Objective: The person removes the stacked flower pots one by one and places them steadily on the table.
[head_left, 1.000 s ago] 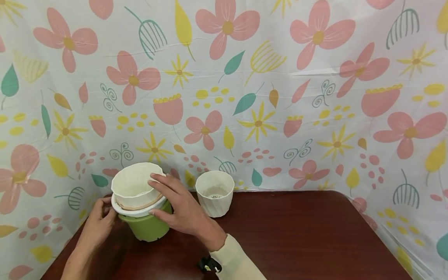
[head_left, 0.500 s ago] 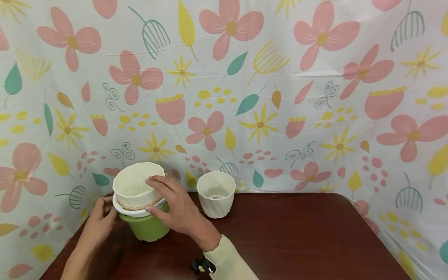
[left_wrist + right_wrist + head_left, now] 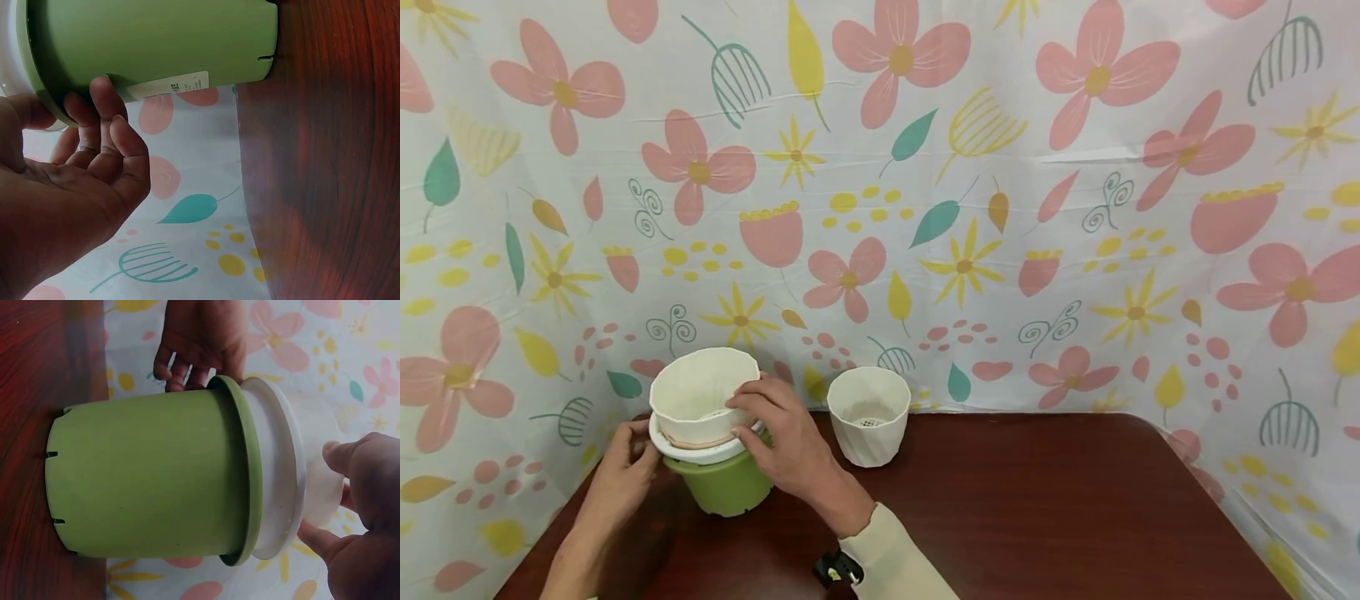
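Note:
A stack of nested flower pots stands at the left of the table. Its bottom is a green flower pot (image 3: 722, 487) with notches at the base and, in the left wrist view, a paper label (image 3: 169, 86). Above it show a white-rimmed pot (image 3: 700, 456), a thin tan rim (image 3: 696, 443) and, on top, a white faceted flower pot (image 3: 700, 383). My left hand (image 3: 621, 467) grips the green pot's rim from the left, fingers curled beneath it. From the right, my right hand (image 3: 793, 442) pinches the top white pot's wall, fingers over its rim and thumb outside.
A second white faceted pot (image 3: 868, 417) with drain holes in its bottom stands upright to the right of the stack, near the table's back edge. The dark red wooden table (image 3: 1037, 508) meets a flower-printed cloth (image 3: 955, 167) behind and at the sides.
My right thumb has moved up from the lower white rim, and the fingers have drawn closer to it at the top pot's edge. My left hand stays on the stack. The head view has shifted slightly.

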The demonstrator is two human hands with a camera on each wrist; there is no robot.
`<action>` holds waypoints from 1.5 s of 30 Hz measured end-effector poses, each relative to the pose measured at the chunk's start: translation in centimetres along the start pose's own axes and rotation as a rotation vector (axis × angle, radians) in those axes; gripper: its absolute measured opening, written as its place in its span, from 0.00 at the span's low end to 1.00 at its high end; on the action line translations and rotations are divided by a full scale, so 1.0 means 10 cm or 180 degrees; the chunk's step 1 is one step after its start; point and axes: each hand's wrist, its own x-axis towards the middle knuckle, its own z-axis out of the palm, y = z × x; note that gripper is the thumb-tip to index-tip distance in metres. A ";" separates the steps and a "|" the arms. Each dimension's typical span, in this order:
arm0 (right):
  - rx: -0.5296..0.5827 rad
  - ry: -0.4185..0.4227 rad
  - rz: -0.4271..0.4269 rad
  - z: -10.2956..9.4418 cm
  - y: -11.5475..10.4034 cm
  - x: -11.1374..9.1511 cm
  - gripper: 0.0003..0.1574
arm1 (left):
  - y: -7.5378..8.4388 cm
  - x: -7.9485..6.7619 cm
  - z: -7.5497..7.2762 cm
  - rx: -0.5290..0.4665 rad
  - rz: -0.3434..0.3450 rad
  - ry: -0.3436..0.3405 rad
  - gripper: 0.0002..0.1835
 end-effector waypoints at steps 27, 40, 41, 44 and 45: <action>-0.0336 0.0199 0.0159 0.14 -0.03 -0.02 0.12 | 0.00 0.01 0.01 -0.0006 -0.0142 -0.0015 0.27; -0.0239 0.0327 0.0193 0.14 -0.03 -0.02 0.12 | 0.00 0.02 0.01 -0.0012 -0.0054 0.0036 0.26; -0.0227 0.0329 0.0194 0.14 -0.03 -0.02 0.12 | 0.00 0.02 0.01 -0.0003 -0.0048 0.0042 0.26; -0.0199 0.0342 0.0180 0.14 -0.03 -0.01 0.12 | -0.02 0.02 0.01 0.0020 -0.0040 0.0069 0.26; -0.0175 0.0347 0.0174 0.13 -0.03 -0.01 0.12 | -0.02 0.02 0.01 0.0025 -0.0035 0.0080 0.26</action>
